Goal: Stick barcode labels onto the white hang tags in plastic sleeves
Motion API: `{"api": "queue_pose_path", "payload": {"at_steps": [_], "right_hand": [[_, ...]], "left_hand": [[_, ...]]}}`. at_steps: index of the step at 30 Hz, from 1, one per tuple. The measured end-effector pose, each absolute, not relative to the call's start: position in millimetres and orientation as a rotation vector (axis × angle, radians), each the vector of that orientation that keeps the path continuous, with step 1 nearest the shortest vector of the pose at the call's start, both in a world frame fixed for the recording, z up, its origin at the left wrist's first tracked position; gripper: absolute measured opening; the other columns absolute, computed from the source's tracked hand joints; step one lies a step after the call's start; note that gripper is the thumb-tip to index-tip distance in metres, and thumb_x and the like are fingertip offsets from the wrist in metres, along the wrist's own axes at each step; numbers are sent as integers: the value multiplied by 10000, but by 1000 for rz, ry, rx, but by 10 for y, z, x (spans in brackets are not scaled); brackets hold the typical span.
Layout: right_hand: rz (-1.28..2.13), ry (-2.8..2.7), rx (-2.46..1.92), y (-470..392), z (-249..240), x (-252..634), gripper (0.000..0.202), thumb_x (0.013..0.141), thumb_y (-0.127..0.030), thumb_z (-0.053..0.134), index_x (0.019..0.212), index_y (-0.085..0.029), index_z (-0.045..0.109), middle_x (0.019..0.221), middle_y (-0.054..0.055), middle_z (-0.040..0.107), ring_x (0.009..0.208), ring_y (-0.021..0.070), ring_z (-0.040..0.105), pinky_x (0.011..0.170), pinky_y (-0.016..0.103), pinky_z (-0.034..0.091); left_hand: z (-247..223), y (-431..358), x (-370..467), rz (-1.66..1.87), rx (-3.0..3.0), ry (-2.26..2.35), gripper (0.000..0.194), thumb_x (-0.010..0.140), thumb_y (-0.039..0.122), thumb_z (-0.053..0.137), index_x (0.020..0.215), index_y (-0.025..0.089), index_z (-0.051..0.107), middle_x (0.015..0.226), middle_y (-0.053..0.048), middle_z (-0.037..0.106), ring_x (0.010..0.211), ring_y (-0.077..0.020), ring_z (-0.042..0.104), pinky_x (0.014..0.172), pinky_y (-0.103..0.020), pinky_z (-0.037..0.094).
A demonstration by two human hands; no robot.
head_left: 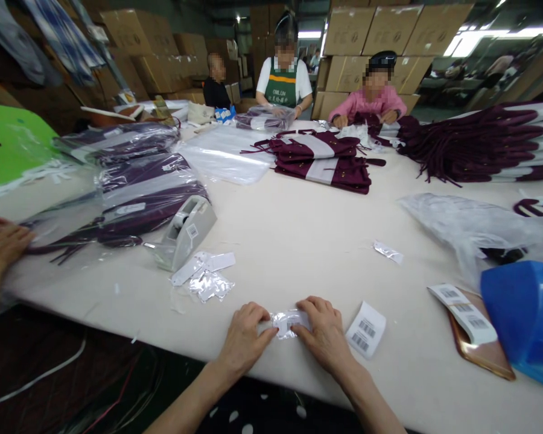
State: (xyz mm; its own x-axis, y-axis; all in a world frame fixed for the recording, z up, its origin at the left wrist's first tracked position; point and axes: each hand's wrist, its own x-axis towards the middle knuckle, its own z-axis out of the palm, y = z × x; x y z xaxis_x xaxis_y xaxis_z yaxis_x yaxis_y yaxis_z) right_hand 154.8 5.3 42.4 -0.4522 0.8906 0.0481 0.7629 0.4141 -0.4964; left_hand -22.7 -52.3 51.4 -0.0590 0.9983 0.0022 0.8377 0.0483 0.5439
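Observation:
Near the table's front edge, a small clear plastic packet (286, 323) with a barcode label lies between my hands. My left hand (247, 337) pinches its left end between thumb and fingers. The right end is under the thumb and fingers of my right hand (324, 333). Just right of that hand lies a white sheet of barcode labels (366, 330). To the left, several tags in clear sleeves (206, 277) are heaped beside a grey tape dispenser (187, 232).
Bagged maroon garments (149, 187) lie at the left, beside another person's hand (2, 241). Folded maroon garments (321, 160) lie further back. A blue dispenser (520, 319) and a phone (484, 340) under labels are at right. Three people are across the table (308, 241).

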Motion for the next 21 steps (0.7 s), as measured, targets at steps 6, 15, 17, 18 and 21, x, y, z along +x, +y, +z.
{"api": "queue_pose_path", "payload": {"at_steps": [6,15,17,18,21], "right_hand": [[517,-2341,-1410,16,350,1565,263,757,-234,620,1016,-238,572,1059,48,583,1000,226,506,829,373,383],[422,-2335,-1390,2,314,1571,249,764,-263,612,1012,-252,587,1047,36,597,956,213,529,814,360,400],[445,-2331,-1397,1,312,1566,260,757,-261,624,1014,-249,586,1050,37,595,959,217,527,816,367,399],[459,-2329,-1399,1,310,1565,269,753,-260,632,1017,-247,584,1053,39,593,962,219,524,818,371,397],[473,-2322,-1393,0,296,1566,284,750,-264,640,1027,-242,581,1055,43,592,967,220,520,825,378,395]], "left_hand": [[432,-580,-40,522,2095,1990,95,769,245,560,709,176,533,760,-46,574,751,-220,503,673,-364,359],[469,-448,-240,836,1338,1929,145,741,237,425,604,197,450,583,24,508,578,-141,505,564,-258,395],[486,-420,-251,831,1291,1910,83,717,232,457,643,194,463,572,37,511,559,-133,516,539,-239,399],[500,-409,-238,819,1284,1895,31,691,211,482,670,192,472,579,41,518,557,-129,520,537,-233,400],[575,-380,-144,683,1391,1898,139,625,143,527,755,189,508,627,43,555,579,-128,529,581,-243,401]]}}
